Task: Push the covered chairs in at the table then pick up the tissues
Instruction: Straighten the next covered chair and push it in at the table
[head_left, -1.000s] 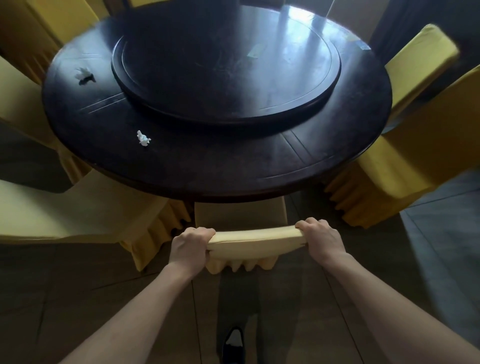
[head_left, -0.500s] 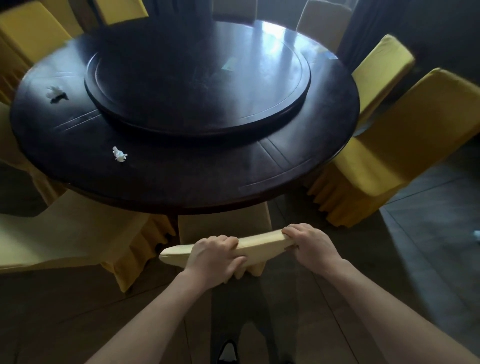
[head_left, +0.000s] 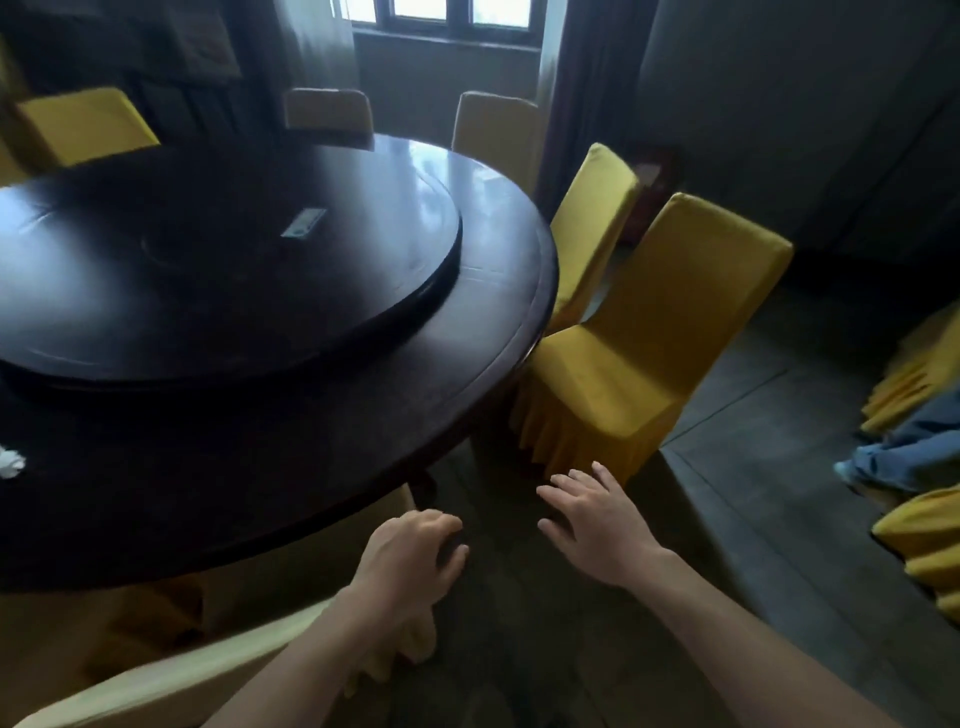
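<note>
At far left we see a crumpled tissue (head_left: 10, 461) on the round table (head_left: 467, 374), near its edge. Our left hand (head_left: 410, 558) hangs loosely curled, holding nothing, above the pale chair (head_left: 171, 680) tucked under the rim. Our right hand (head_left: 597, 514) spreads flat over bare floor (head_left: 753, 519), beside the yellow chair (head_left: 639, 353) standing angled out from the table.

banquet dining room | round table (head_left: 467, 374) (turntable (head_left: 260, 291)) | covered chairs (head_left: 649, 353)

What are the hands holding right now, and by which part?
Nothing: the left hand hangs loosely curled and the right hand is spread open, both above the floor.
</note>
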